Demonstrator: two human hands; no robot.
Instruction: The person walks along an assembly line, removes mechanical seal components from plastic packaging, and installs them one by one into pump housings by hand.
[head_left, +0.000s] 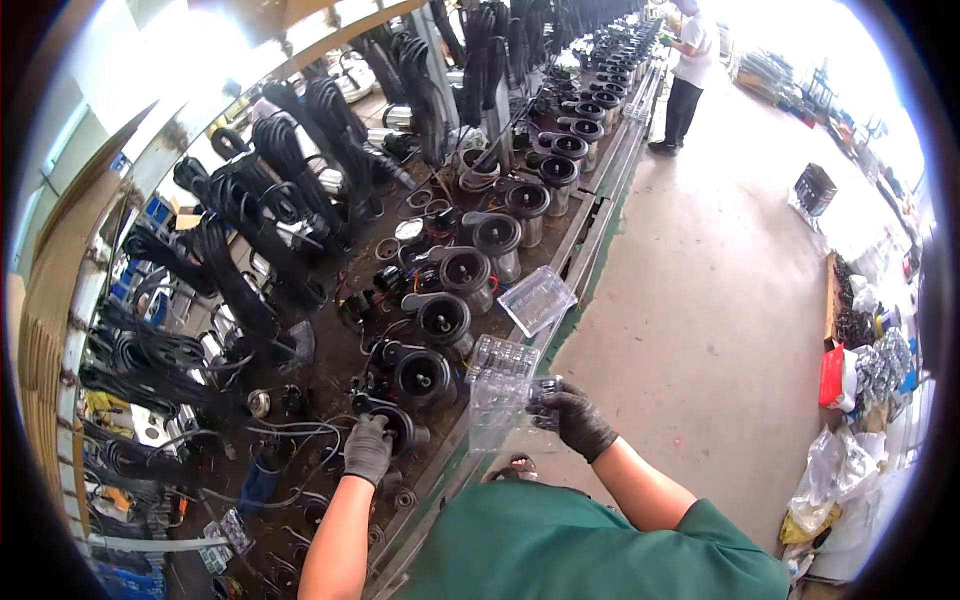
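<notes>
My left hand, in a dark grey glove, reaches to the nearest motor unit, a metal cylinder with a round black top. Its fingers are closed against the left side of that top, and the fingertips are partly hidden. My right hand, gloved alike, is closed on the right edge of a clear plastic box, held over the bench's edge. Small dark parts show by its fingers. Behind it lie a clear compartment box and a flat clear lid.
A long row of similar motor units runs away along the bench. Bundles of black cable hang and lie to the left. Another person stands at the far end. Plastic bags and a red box sit along the right.
</notes>
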